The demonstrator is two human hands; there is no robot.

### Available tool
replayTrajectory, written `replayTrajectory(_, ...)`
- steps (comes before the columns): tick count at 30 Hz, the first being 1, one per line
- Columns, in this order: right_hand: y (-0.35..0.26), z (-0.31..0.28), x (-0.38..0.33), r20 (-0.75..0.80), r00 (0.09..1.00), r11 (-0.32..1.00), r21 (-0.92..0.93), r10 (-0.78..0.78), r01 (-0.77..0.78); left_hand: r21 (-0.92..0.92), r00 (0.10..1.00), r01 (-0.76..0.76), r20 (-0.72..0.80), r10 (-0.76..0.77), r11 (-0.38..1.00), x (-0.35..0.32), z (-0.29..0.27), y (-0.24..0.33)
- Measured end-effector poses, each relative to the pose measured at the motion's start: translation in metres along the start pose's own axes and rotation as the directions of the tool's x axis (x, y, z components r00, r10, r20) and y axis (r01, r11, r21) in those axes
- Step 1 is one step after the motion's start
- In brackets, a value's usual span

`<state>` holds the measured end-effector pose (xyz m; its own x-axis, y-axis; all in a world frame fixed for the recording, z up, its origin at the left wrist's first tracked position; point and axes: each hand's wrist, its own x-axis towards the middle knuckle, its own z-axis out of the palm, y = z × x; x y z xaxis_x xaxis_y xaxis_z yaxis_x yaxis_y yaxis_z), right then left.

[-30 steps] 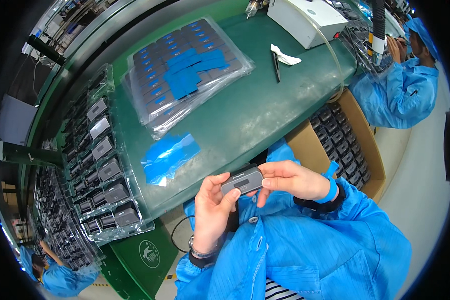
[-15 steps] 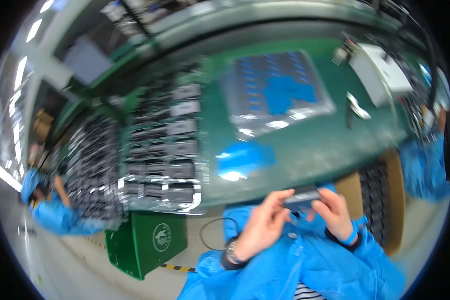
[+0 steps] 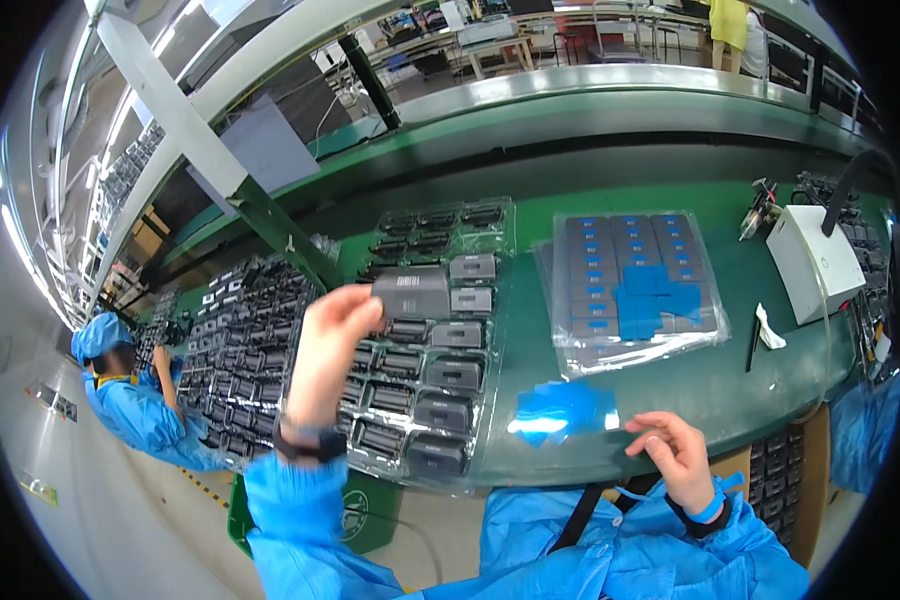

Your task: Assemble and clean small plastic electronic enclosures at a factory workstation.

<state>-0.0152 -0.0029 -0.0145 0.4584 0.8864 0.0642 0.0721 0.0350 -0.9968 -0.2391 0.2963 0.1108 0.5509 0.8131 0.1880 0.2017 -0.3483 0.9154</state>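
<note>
My left hand (image 3: 332,325) reaches out over a clear plastic tray (image 3: 478,425), its thumb and fingers pinching the end of a dark grey rectangular casing (image 3: 415,293). The casing has light markings on its upper face and is held above the tray's far part. Similar grey casings (image 3: 457,374) fill the tray's right column, and black slotted parts (image 3: 390,397) sit in the pockets beside them. Close to the table's front edge, my right hand (image 3: 675,458) is raised with fingers apart and loosely bent. Blue film sheets (image 3: 565,412) lie just beyond it.
Bagged grey casings (image 3: 630,240) with blue film lie at the back. A white box (image 3: 810,262), a black pen-like tool (image 3: 751,345) and crumpled white paper (image 3: 767,328) are at right. A carton (image 3: 815,480) stands lower right, a green bin (image 3: 370,515) below. A co-worker (image 3: 135,390) sits far left.
My left hand has moved from in front of me out to the left over the tray with the casing. My right hand has let go of it, and the view has shifted.
</note>
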Motion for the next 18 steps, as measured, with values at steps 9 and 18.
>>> replayTrajectory(9, -0.005, -0.01, -0.012, -0.216, 0.974, 0.997, -0.036, 0.064, -0.073, 0.085, 0.914, 0.404, -0.001, -0.406, 0.911, 0.191, 0.05, -0.125)
replayTrajectory(18, 0.004, -0.027, -0.002, -0.272, 0.957, 0.995, -0.003, 0.098, -0.103, 0.514, 0.948, 0.318, -0.17, -0.269, 0.796, 0.198, 0.092, -0.134)
